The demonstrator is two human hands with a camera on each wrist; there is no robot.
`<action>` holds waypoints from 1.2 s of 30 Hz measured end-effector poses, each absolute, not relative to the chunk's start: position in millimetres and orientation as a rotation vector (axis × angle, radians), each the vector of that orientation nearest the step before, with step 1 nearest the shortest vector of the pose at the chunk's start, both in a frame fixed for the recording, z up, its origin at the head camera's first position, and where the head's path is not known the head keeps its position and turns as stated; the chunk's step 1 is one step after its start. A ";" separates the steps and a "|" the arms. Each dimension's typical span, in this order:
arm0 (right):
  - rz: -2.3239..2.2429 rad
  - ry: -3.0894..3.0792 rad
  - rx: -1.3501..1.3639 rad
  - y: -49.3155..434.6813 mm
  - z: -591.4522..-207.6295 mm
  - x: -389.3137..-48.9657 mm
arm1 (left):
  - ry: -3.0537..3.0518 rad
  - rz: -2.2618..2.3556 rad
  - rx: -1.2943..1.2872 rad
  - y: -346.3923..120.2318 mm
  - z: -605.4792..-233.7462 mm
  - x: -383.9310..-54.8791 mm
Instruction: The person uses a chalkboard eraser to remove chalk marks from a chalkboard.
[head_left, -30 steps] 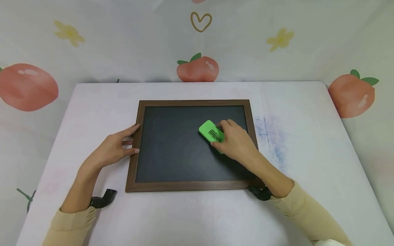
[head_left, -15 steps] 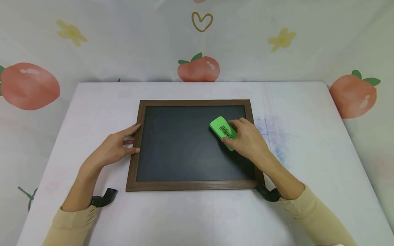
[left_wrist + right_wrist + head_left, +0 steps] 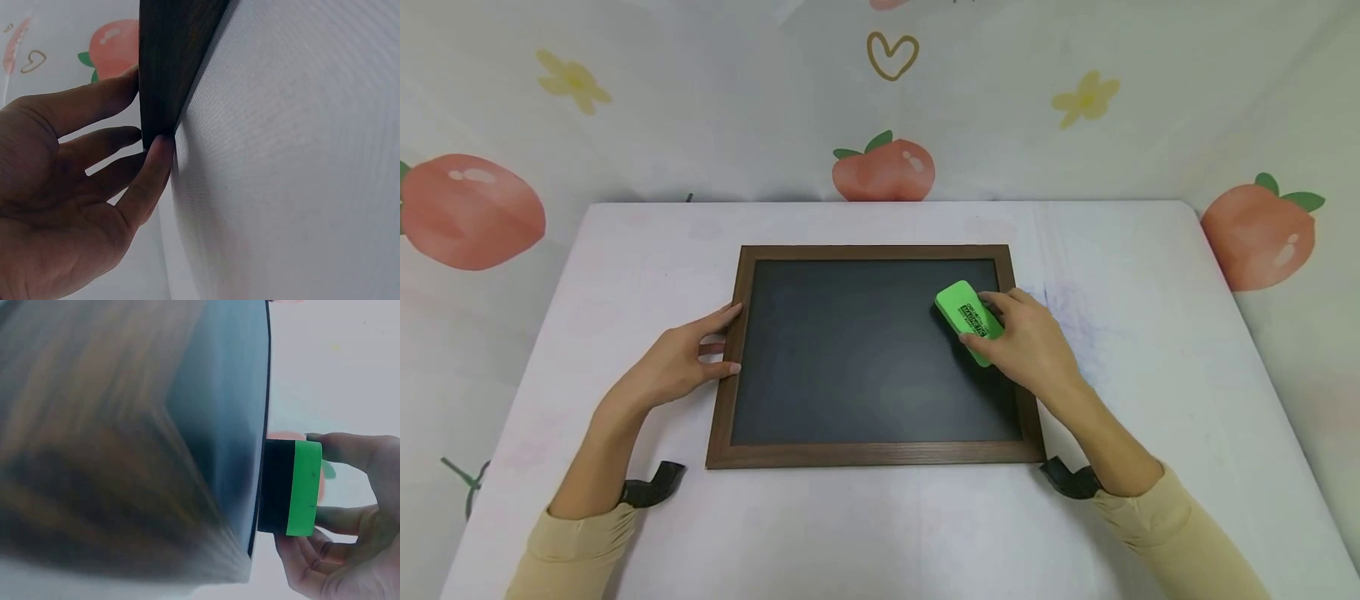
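Observation:
A blackboard [image 3: 850,358] in a brown wooden frame [image 3: 880,453] lies flat in the middle of the table. My right hand [image 3: 1033,346] grips a green and black board eraser [image 3: 958,302] between thumb and fingers, its black side against the board near the right edge. The right wrist view shows the eraser [image 3: 304,487] side-on, the hand [image 3: 362,519] around its green half. On the left, my left hand [image 3: 673,362] rests its fingertips and thumb along the frame's left side. Extended fingers [image 3: 103,100] touch the frame edge [image 3: 165,62] in the left wrist view.
The white table [image 3: 865,533] carries blue smudges [image 3: 1078,325] right of the board. Behind it hangs a pale cloth [image 3: 760,100] printed with fruit, flowers and a heart. Black straps [image 3: 655,485] sit at both wrists, below beige sleeves.
My right hand has slid the eraser to the right across the board, toward the right side of the frame. The left hand and the board have stayed in place.

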State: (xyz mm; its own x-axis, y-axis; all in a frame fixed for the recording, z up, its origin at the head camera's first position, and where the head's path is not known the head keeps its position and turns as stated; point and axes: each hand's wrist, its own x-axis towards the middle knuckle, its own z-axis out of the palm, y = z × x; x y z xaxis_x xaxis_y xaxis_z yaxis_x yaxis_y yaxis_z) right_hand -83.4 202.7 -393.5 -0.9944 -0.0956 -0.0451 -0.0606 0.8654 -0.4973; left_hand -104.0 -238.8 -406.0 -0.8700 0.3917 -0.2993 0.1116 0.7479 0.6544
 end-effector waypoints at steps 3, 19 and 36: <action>-0.802 2.979 -0.096 210.1 -392.2 -82.5 | 2.517 0.916 0.375 -239.3 -405.9 -104.0; -0.830 3.016 0.113 248.1 -385.3 -81.0 | 2.524 0.905 0.375 -238.9 -404.6 -104.0; -0.803 3.036 0.278 277.9 -399.5 -86.9 | 2.521 0.918 0.371 -241.3 -406.9 -102.3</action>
State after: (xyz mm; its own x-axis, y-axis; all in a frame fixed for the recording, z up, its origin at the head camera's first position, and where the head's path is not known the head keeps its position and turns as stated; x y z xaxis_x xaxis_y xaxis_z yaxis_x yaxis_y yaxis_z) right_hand -86.9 277.9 -399.5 -0.9844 0.1728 -0.0344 0.1672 0.8547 -0.4915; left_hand -102.3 -241.3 -406.9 -0.8721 0.3851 -0.3020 0.1008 0.7452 0.6592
